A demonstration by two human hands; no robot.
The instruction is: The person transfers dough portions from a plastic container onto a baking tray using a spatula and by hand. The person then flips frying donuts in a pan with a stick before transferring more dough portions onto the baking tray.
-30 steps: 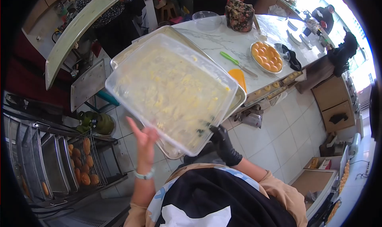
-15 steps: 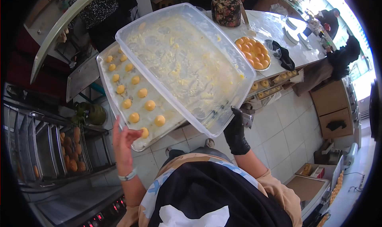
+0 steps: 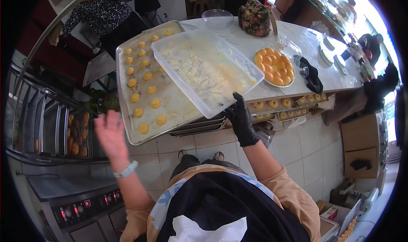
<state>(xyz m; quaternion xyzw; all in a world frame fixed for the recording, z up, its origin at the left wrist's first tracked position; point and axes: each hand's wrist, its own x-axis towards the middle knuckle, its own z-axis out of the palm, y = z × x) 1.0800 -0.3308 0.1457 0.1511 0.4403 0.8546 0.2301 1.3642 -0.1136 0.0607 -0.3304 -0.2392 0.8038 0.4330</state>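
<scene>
My right hand [image 3: 241,122], in a black glove, grips the near right corner of a clear plastic tub [image 3: 204,113]. Yellow crumbs and smears cover the tub's inside. It lies tilted over the right part of a metal baking tray [image 3: 180,116], hiding some of it. Rows of small round dough pieces [image 3: 151,90] sit on the tray's left part. My bare left hand [image 3: 111,133] is open, fingers stretched out, beside the tray's near left corner. Whether it touches the rim I cannot tell.
On the white table [image 3: 293,27] stand a round pan of glossy buns [image 3: 274,67], a flowered bag [image 3: 254,18] and a glass bowl [image 3: 217,19]. Ring-shaped dough trays [image 3: 273,103] sit below. A rack with baked goods [image 3: 77,133] and an oven [image 3: 80,208] are at left. Other people [image 3: 104,15] stand beyond.
The tub has moved away from my body and lower over the tray, with my right hand still on its corner. My left hand has shifted left, away from the dough pieces. The view has shifted.
</scene>
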